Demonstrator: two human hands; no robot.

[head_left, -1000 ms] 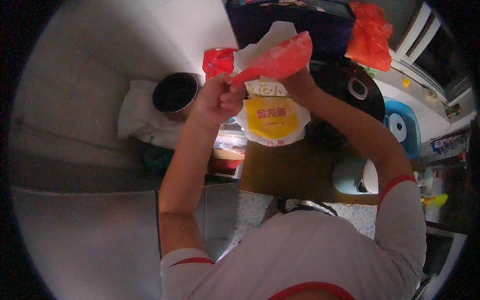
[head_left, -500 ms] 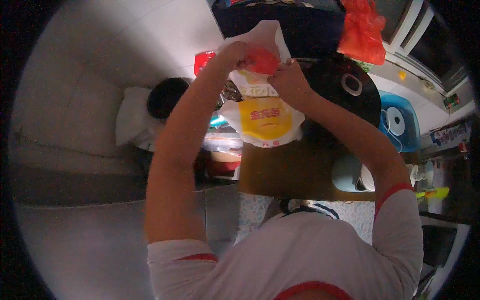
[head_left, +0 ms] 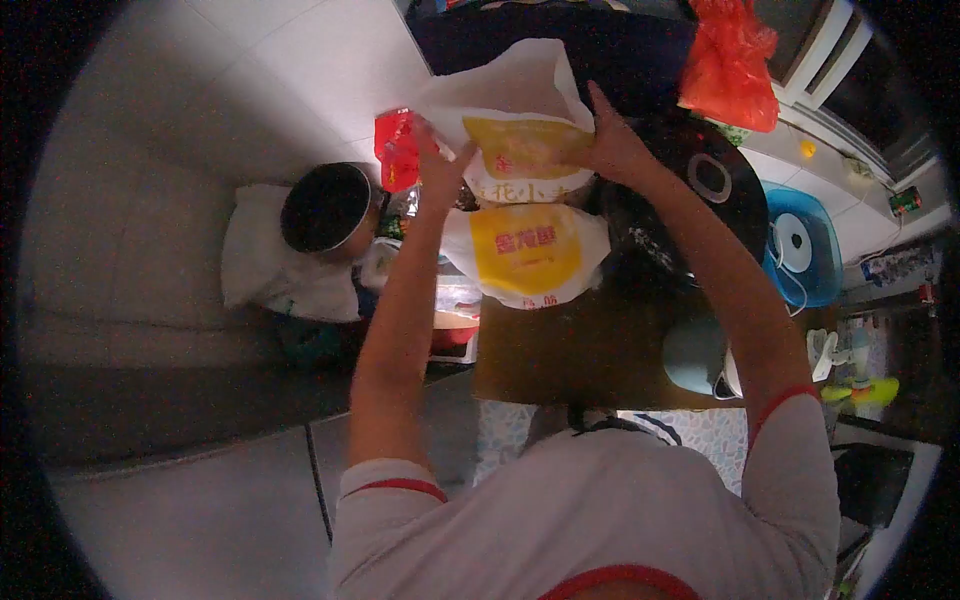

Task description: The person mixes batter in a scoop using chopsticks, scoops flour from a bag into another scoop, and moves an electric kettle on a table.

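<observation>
A tall white bag with a yellow panel (head_left: 520, 145) stands open at its top on the far side of the counter. My left hand (head_left: 440, 172) is at the bag's left edge, thumb and fingers apart. At the right edge my right hand (head_left: 618, 150) has its fingers spread, with the thumb side against the bag's front. Nearer to me lies a second white bag with a yellow panel (head_left: 530, 250). The red scoop is out of sight.
A dark pot (head_left: 328, 212) sits on the left, by a white sack (head_left: 250, 255). Red packaging (head_left: 397, 150) is behind my left hand. On the right are a black round lid (head_left: 735, 180), a blue basin (head_left: 820, 240), a kettle (head_left: 692, 355) and a red plastic bag (head_left: 735, 70).
The red scoop was in my hands, then at the bag's mouth, and no longer shows. My hands have moved apart to the bag's two sides, and its yellow panel now shows.
</observation>
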